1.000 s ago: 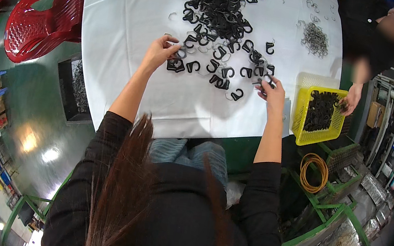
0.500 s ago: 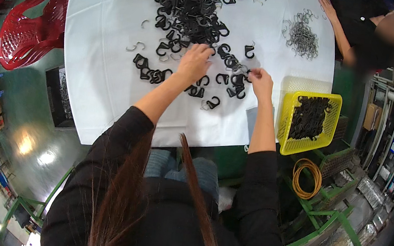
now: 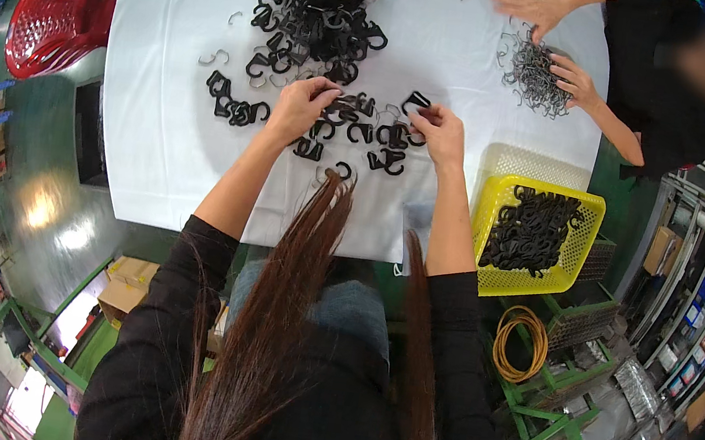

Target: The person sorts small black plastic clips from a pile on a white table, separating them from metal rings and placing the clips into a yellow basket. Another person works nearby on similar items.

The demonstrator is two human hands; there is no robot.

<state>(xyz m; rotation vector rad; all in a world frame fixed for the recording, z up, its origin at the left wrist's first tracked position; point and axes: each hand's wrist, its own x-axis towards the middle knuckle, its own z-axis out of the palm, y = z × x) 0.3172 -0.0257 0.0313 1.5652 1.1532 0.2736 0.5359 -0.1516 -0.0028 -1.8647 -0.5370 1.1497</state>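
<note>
My left hand [image 3: 298,110] has its thumb and fingers closed together beside a loose cluster of black plastic hooks [image 3: 360,133]; whatever it pinches is hidden. Across that cluster, my right hand [image 3: 441,136] is also closed, its fingertips down among the hooks at the right side. What lies between its fingers is too small to make out. A single black hook [image 3: 417,102] sits just beyond those fingertips. Thin bent metal wire clips are mixed in among the hooks. Farther off rises a big heap of black hooks [image 3: 312,8].
At the right, a yellow plastic basket [image 3: 476,275] holds many black hooks. A co-worker's hands [image 3: 576,82] are at a pile of metal wire clips [image 3: 536,74] on the white-covered table [image 3: 168,145]. A red chair [image 3: 71,5] stands left; a coiled orange hose [image 3: 520,344] hangs below the basket.
The whole view has shifted. My left hand has come away from the big heap to the nearer loose hooks. The co-worker's second hand has come in over the wire clips.
</note>
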